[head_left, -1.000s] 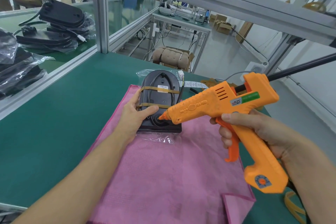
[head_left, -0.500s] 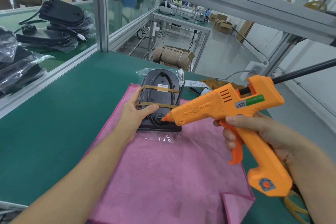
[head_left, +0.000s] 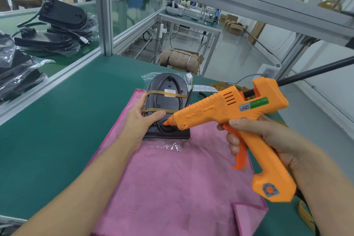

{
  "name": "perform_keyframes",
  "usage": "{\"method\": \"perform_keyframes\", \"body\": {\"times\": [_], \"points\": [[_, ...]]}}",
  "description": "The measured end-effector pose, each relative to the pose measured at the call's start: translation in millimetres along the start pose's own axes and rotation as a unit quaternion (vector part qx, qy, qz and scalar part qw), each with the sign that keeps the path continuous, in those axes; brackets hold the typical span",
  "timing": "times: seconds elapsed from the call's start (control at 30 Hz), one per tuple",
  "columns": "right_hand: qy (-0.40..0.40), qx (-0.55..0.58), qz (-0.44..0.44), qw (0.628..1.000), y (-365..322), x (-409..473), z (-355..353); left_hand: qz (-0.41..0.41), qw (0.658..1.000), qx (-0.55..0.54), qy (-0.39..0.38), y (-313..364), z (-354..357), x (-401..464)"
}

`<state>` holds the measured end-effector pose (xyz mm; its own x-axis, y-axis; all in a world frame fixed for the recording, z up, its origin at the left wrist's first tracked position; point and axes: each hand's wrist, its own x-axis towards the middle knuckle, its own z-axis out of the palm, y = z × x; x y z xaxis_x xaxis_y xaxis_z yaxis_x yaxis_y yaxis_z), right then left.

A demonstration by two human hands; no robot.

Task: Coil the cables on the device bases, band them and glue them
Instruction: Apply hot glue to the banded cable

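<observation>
A worker's left hand (head_left: 141,117) grips the near left edge of a black device base (head_left: 166,105), thumb laid across its top and fingers wrapped down its side, the bare forearm reaching in from seven o'clock. The base lies flat on a pink cloth (head_left: 172,184) spread over the green bench (head_left: 57,120), just above the centre of the view, with a clear plastic bag (head_left: 168,146) showing under its near end. A black cable (head_left: 156,92) loops around the top of the base and is held down by two tan rubber bands (head_left: 162,110) stretched across it.

The right hand (head_left: 262,136) is closed around the handle of an orange hot glue gun (head_left: 249,117), fingers curled over the trigger and thumb along the body, the wrist entering from four o'clock. The gun points toward nine o'clock, and its nozzle tip (head_left: 166,123) touches the round recess at the near end of the base, where the cable comes out.

At ten o'clock, beyond an aluminium frame rail (head_left: 49,80), more black bases in plastic bags (head_left: 61,25) are stacked on a neighbouring bench. Loose tan bands (head_left: 304,216) lie at the bench's edge at five o'clock.
</observation>
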<state>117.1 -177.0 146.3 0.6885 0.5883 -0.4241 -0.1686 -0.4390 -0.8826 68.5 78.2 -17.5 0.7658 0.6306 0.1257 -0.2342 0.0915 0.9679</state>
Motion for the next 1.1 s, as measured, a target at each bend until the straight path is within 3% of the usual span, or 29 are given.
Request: {"method": "perform_keyframes", "body": {"times": [0.43, 1.1], "points": [[-0.03, -0.028, -0.025, 0.999, 4, 3, -4, 0.012, 1.0, 0.0, -0.01, 6, 2, -4], [-0.013, -0.012, -0.038, 0.999, 19, 9, -21, 0.021, 1.0, -0.008, -0.016, 4, 1, -3]]}}
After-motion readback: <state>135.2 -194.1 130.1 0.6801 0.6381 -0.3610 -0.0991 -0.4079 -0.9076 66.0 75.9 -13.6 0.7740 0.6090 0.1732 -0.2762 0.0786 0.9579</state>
